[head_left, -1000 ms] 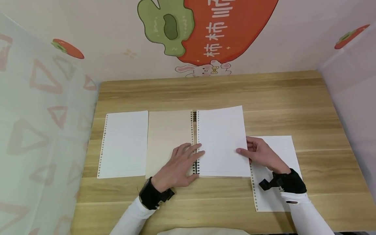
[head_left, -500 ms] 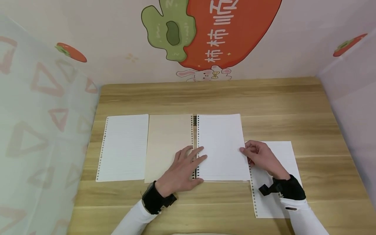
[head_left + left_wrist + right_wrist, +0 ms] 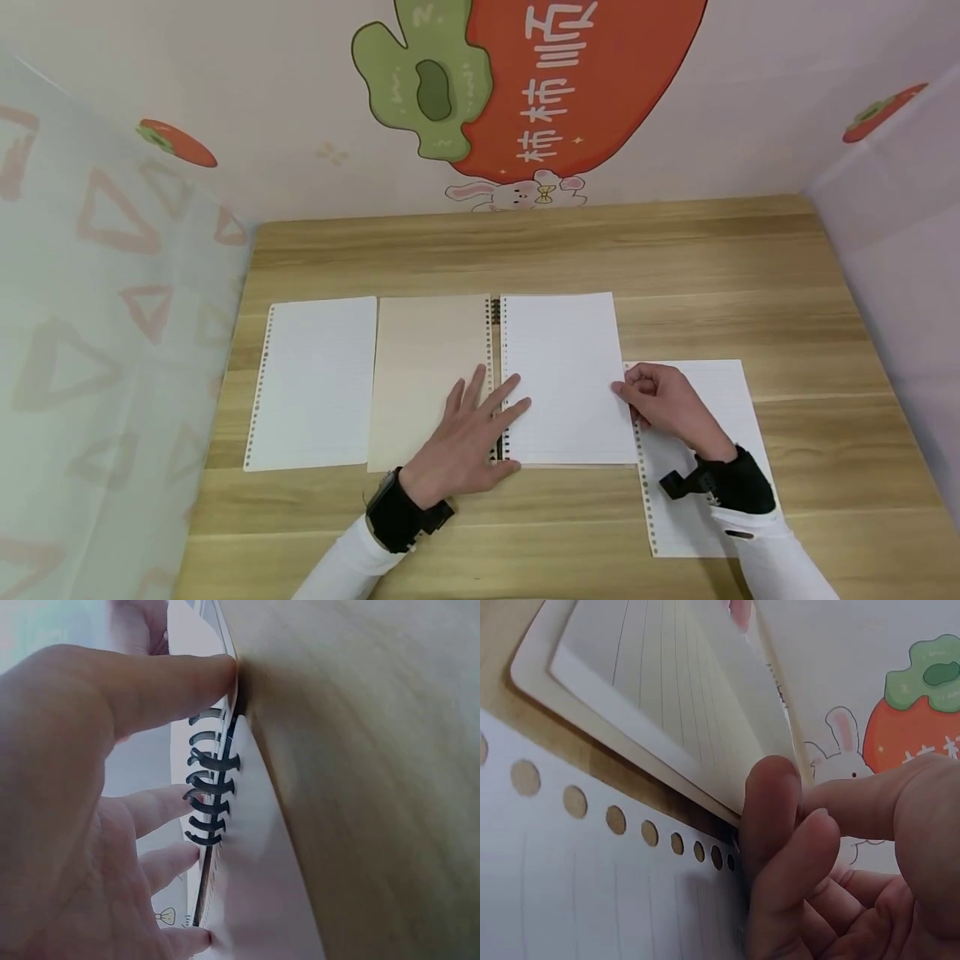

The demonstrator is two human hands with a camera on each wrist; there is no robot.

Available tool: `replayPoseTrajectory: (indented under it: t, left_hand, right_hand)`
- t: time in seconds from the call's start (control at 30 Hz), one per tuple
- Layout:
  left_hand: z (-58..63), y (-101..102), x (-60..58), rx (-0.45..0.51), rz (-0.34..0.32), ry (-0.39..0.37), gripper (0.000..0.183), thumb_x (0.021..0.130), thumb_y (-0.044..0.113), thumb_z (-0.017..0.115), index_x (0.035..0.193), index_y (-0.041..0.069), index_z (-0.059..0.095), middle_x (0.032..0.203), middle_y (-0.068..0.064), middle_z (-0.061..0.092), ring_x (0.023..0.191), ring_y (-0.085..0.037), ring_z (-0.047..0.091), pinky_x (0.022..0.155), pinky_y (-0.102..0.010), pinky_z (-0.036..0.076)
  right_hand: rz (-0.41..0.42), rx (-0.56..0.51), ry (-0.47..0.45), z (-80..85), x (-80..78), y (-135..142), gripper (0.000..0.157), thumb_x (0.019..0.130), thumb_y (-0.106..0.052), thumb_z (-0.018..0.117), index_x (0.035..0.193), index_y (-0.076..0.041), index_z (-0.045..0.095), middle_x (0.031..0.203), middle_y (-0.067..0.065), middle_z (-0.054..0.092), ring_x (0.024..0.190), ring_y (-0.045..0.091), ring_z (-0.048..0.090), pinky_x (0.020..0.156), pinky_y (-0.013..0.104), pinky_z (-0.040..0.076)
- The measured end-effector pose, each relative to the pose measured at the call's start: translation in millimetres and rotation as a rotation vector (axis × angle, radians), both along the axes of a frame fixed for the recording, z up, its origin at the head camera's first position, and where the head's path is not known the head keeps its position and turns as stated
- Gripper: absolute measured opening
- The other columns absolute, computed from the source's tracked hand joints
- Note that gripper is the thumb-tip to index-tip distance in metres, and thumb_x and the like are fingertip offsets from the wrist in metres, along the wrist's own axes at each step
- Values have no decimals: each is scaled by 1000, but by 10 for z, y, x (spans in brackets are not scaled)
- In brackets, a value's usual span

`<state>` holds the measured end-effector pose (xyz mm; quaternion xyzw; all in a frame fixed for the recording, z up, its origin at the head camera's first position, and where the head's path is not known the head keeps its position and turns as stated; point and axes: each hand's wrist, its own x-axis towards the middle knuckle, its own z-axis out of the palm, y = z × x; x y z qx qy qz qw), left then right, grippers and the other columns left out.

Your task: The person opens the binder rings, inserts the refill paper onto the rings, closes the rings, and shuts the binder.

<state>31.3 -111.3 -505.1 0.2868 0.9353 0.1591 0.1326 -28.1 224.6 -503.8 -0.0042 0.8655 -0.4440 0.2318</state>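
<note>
An open ring-bound notebook lies on the table, its white lined page (image 3: pixel 558 342) on the right and a tan cover (image 3: pixel 431 350) on the left. My left hand (image 3: pixel 461 450) spreads across the spine, straight fingertips resting at the page's holed edge. In the left wrist view, the thumb touches the notebook's lower edge above several black binder rings (image 3: pixel 214 795). With thumb and fingers, my right hand (image 3: pixel 671 408) pinches the page's right edge. Seen from the right wrist, that page bows up from the layer below; the fingers hide part of its edge.
One loose punched sheet (image 3: pixel 318 383) lies left of the cover. Another punched sheet (image 3: pixel 720 400) lies under the right hand and forearm, close to the notebook's right edge. Patterned walls enclose the wooden table (image 3: pixel 525 250) at the back and sides.
The page's far right corner has come down, and the page looks flatter. My left hand has shifted slightly right, its fingers spread wider. The right hand keeps its pinch.
</note>
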Motion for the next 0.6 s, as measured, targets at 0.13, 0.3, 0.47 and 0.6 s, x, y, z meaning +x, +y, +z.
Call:
replayPoseTrajectory:
  t: [0.13,0.3,0.47,0.6]
  left_hand:
    - [3,-19,6,-2,-11,22,89,87,58,71,162,24,39,174,-5,16,158,-45,3,121,-68,11]
    - [-15,-56,18,-9,-15,29,91,87,62,69,163,23,37,174,-6,15,159,-42,5,121,-69,9]
    - [2,-64,4,-6,-21,33,94,86,62,70,163,22,37,174,-7,15,159,-42,5,121,-68,11]
    - [49,-16,-44,23,-33,34,94,85,61,72,162,20,38,174,-8,16,159,-43,6,122,-64,13]
  right_hand:
    - [15,23,15,18,-11,-3,31,99,-33,67,94,-3,63,61,4,60,50,17,53,52,27,39]
    - [35,70,38,40,-15,-13,28,100,-31,66,94,-4,64,60,3,60,54,17,55,54,27,37]
    - [37,80,41,59,-21,-14,27,101,-29,65,96,-3,64,60,3,62,56,19,59,55,28,36]
    - [27,71,58,101,-31,14,29,100,-32,65,100,-3,65,66,4,66,61,20,63,59,28,40]
